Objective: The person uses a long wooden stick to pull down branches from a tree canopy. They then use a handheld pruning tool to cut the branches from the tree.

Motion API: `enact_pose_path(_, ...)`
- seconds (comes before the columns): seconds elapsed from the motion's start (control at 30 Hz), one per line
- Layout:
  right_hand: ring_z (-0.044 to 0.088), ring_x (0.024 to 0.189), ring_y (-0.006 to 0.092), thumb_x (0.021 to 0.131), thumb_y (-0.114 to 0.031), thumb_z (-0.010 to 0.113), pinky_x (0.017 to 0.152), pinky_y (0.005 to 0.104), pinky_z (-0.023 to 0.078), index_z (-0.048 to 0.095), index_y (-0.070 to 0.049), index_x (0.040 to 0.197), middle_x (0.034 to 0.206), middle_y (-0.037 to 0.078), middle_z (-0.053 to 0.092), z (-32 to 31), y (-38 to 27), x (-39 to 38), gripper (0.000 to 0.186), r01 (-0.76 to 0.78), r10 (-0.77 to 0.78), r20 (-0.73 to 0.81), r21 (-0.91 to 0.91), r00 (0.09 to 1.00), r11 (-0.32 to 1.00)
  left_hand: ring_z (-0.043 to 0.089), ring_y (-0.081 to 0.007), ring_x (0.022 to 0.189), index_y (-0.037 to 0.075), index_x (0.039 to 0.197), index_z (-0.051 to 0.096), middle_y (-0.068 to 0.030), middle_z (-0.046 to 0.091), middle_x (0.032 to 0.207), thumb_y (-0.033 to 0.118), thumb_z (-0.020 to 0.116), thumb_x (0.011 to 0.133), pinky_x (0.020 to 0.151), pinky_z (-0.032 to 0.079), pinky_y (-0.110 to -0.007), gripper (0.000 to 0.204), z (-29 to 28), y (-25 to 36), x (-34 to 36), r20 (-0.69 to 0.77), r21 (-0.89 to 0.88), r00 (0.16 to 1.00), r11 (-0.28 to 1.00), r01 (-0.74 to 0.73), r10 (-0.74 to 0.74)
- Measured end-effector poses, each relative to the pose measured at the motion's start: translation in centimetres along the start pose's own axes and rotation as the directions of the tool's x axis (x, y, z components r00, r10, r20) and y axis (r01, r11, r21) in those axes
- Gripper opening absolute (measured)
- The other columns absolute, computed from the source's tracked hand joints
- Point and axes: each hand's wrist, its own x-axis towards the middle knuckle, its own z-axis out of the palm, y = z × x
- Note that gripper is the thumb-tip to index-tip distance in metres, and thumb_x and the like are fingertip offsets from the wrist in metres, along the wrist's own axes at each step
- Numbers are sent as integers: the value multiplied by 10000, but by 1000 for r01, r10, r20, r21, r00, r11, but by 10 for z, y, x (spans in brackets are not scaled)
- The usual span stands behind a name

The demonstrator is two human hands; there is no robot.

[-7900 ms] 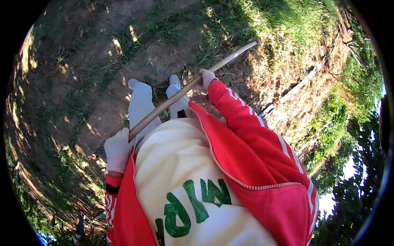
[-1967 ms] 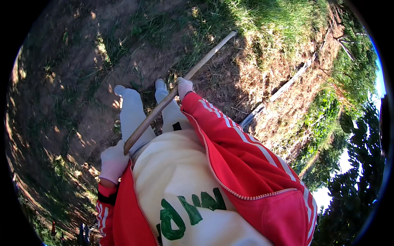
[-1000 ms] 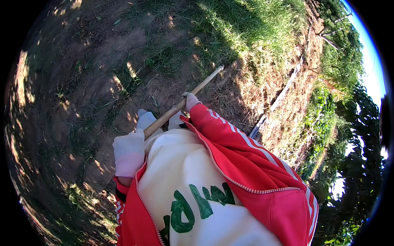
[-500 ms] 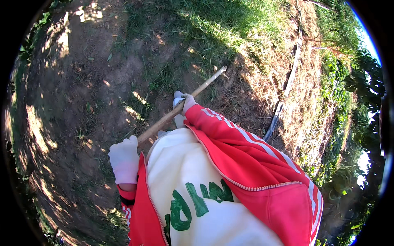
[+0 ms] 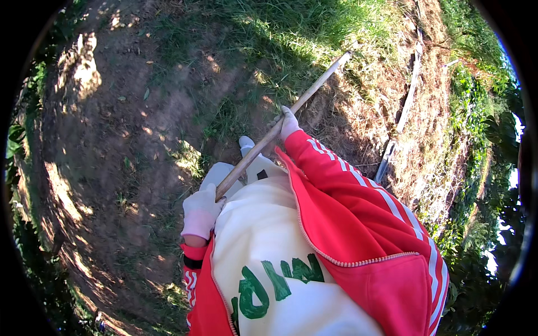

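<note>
A long pale wooden pole [image 5: 259,149] slants from lower left to upper right in front of my body. Around its near end my left hand [image 5: 200,213] is closed, in a white and pink glove. Farther along the shaft my right hand [image 5: 289,124], gloved too, grips it from the right side. The pole's far end reaches up to the edge of the grass; whether a tool head is fixed there is too unclear to tell. Both arms are in red sleeves with white stripes. Below the pole a shoe [image 5: 245,143] of mine shows.
Brown soil [image 5: 129,112] with patches of sunlight spreads to the left. Green grass [image 5: 269,33] grows ahead. On the right a thin pipe or hose [image 5: 408,92] runs along dry, straw-covered ground, with leafy plants [image 5: 468,106] beyond it.
Both hands and the pole have moved right. My right hand and the pole's far end have also gone forward, so the far end now reaches nearer the sunlit grass.
</note>
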Motion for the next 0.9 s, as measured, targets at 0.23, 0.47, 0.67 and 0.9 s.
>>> enact_pose_path(0.23,567,662,283,845,-291,550,627,460,516,496,-68,877,745,121,544,32,133,19,233,-382,374,-96,-366,922,849,633,-346,746,78,858,548,-148,641,745,283,653,764,671,489,-451,249,-56,-26,-61,-53,235,954,925,298,-294)
enact_pose_path(0.47,614,732,289,868,-239,554,723,475,543,534,-85,856,771,91,601,45,124,-21,155,-469,487,9,-253,873,846,635,-318,716,94,855,576,-129,626,699,223,662,749,628,484,-428,188,-83,-41,-78,-232,342,952,900,270,-198)
enact_pose_path(0.67,619,660,279,817,-290,598,667,448,547,565,-84,840,756,96,621,12,123,49,210,-391,380,-92,-282,920,876,631,-328,712,80,815,612,-141,632,706,314,697,706,637,480,-424,272,-87,-61,-35,-126,153,977,970,189,-170)
enact_pose_path(0.9,568,613,231,756,-218,623,568,394,469,589,26,835,700,106,571,4,17,1,258,155,-349,-340,-484,873,861,634,-340,764,66,897,651,-166,651,772,476,659,745,674,482,-424,437,-17,-48,54,110,-254,994,967,22,6)
